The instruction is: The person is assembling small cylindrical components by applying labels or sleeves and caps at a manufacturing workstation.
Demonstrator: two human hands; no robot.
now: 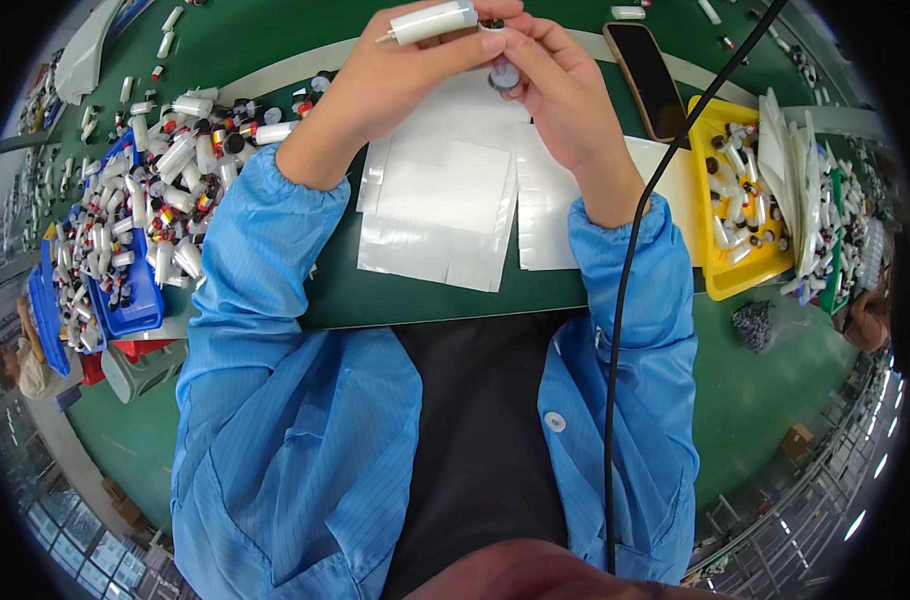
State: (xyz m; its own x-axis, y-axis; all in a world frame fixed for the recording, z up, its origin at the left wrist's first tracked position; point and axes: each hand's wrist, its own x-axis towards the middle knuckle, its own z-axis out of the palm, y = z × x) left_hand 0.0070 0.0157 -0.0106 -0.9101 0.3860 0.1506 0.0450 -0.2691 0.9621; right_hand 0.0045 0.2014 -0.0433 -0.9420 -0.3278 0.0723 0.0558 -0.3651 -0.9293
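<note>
At the top of the view my two hands meet above the table. My left hand (390, 85) is closed round a white plastic cylinder (433, 22) with a thin tip at its left end. Its thumb and the fingertips of my right hand (567, 95) pinch a small part with a dark top (492, 24) between them. A clear piece with a grey round end (504, 76) shows just below the fingertips, against my right hand; whether it joins the dark-topped part I cannot tell. Under the hands lie white sheets in clear plastic bags (440, 215).
A heap of white cylinders with dark and red ends (175, 165) spreads over a blue tray (140, 305) at left. On the right are a phone (647, 80) and a yellow tray (720, 275) of similar parts. A black cable (630, 250) crosses in front of my right forearm.
</note>
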